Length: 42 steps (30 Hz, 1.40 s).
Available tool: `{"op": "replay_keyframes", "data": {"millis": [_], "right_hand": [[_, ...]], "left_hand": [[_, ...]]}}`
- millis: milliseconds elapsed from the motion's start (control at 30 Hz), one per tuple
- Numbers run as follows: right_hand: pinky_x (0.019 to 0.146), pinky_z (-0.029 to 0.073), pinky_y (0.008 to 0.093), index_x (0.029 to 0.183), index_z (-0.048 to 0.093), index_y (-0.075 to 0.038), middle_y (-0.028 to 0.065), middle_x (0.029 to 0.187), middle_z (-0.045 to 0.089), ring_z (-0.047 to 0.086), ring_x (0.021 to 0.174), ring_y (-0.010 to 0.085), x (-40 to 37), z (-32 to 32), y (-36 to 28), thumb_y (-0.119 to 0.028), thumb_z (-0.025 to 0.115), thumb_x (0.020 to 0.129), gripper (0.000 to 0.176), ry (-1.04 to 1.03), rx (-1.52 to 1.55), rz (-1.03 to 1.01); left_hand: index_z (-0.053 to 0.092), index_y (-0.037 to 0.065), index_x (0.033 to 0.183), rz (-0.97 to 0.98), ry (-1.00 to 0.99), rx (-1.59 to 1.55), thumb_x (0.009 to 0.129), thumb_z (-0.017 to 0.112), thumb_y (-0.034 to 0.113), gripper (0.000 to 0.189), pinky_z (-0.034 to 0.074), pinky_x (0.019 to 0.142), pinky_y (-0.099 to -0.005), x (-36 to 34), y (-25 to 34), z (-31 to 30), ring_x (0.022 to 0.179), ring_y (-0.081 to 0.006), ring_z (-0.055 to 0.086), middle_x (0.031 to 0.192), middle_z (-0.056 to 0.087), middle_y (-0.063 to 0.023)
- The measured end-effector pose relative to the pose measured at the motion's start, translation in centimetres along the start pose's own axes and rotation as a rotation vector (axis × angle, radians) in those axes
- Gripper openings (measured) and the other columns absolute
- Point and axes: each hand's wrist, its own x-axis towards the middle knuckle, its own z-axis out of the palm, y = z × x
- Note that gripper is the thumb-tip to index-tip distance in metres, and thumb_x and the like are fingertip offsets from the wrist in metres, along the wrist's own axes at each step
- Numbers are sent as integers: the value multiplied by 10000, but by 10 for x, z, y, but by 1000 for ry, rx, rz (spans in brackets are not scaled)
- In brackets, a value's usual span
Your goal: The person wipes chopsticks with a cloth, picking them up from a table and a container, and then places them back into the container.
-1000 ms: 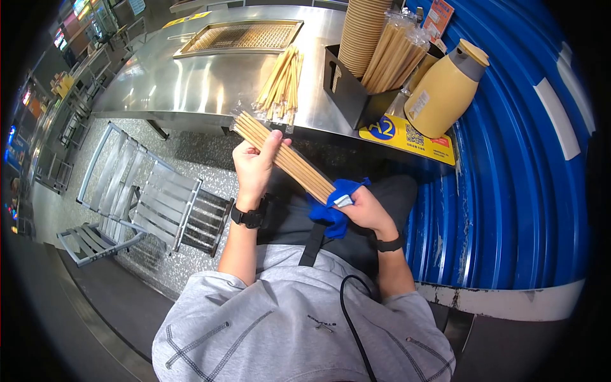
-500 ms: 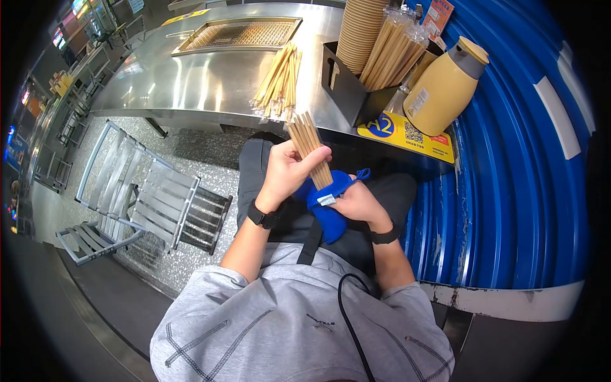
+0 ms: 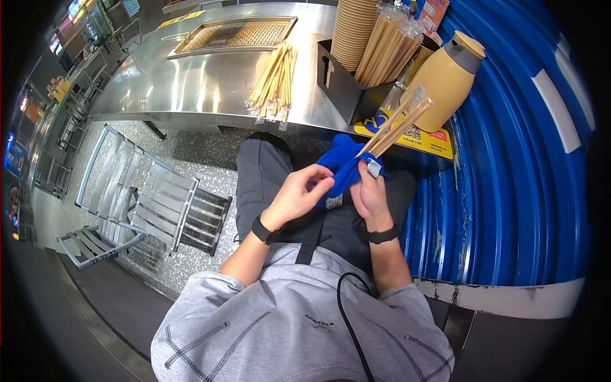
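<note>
A blue cloth (image 3: 342,156) is bunched between my hands above my lap, with a pale tag at its right side. My right hand (image 3: 370,194) grips it together with several wooden chopsticks (image 3: 389,135), which slant up to the right with clear plastic about their upper ends. On the cloth's near left edge, my left hand (image 3: 302,193) is closed, thumb and fingertips drawn together. Beyond the hands, a loose pile of wrapped chopsticks (image 3: 273,79) lies on the metal table (image 3: 216,83), some ends poking past its front edge.
At the table's right stands a black holder (image 3: 344,89) with stacked paper cups (image 3: 354,32) and bagged chopsticks (image 3: 385,51). Beside it are a yellow jug (image 3: 442,83) and a yellow sign (image 3: 439,143). A grill grate (image 3: 232,33) is set into the table. Slatted chairs (image 3: 162,197) stand left; a blue corrugated wall (image 3: 503,191) rises right.
The chopsticks have gone from my left hand to my right and now tilt rightward. My left hand has dropped to the cloth, which has shifted up and forward.
</note>
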Motion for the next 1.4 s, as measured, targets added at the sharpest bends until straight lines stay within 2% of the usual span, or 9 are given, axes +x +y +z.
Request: {"op": "replay_keyframes", "data": {"millis": [133,233,267,333,433,567,767,967,1400], "right_hand": [[1001,399,365,1227,487,-70,49,1171,554,527,1106,170,-6,4,6,-133,461,982,254,-22,119,26],[1015,385,379,1239,482,-68,56,1172,558,525,1117,192,-8,2,7,-180,438,994,274,-36,173,54],[1014,386,377,1240,481,-66,57,1173,558,525,1117,192,-9,1,5,-191,431,997,278,-59,189,74],[1010,388,373,1241,481,-63,60,1174,559,525,1118,191,-11,4,-1,-214,418,1002,290,-105,219,114],[990,397,357,1237,482,-59,58,1172,561,525,1109,176,-11,3,6,-247,397,1010,307,-36,151,87],[932,441,326,1188,525,-60,52,1118,580,555,1047,162,-18,11,11,-201,442,997,252,37,111,47],[842,463,265,1078,578,-57,2,1011,601,584,929,108,-22,15,14,-6,571,902,183,89,25,-24],[861,455,266,1105,584,-27,30,1054,615,581,960,119,1,3,-19,-87,585,916,199,310,-116,-190],[872,428,254,1119,567,-35,13,1043,585,542,958,94,-11,25,-2,-42,584,903,217,223,-193,-240]], "left_hand": [[620,6,1006,177,72,116,878,628,171,209,461,613,-244,1,3,11,635,-105,545,770,609,-46],[595,16,1055,-35,-28,-106,924,572,164,199,435,642,-207,3,2,4,690,-69,531,827,596,-5],[592,22,1059,-293,-84,-324,935,563,181,204,412,592,-184,2,5,-3,653,-46,513,826,589,9],[584,27,1077,-324,-156,-190,939,562,202,224,393,543,-180,3,7,-6,618,-22,502,793,588,20],[594,14,1014,-25,-142,22,912,585,223,233,456,553,-285,2,2,4,595,-127,592,711,617,-60],[542,21,898,15,-124,218,913,563,253,233,455,591,-417,2,10,10,677,-392,596,707,599,-195],[536,12,843,-29,-245,205,979,476,253,283,396,539,-327,1,-10,4,552,-181,479,602,489,-79],[542,23,801,-111,-325,-44,996,450,318,365,317,524,-222,4,-2,-14,580,-40,341,623,391,64],[582,-4,806,-150,-340,49,975,474,298,363,417,582,-285,6,15,-22,602,-112,481,624,517,-47]]}}
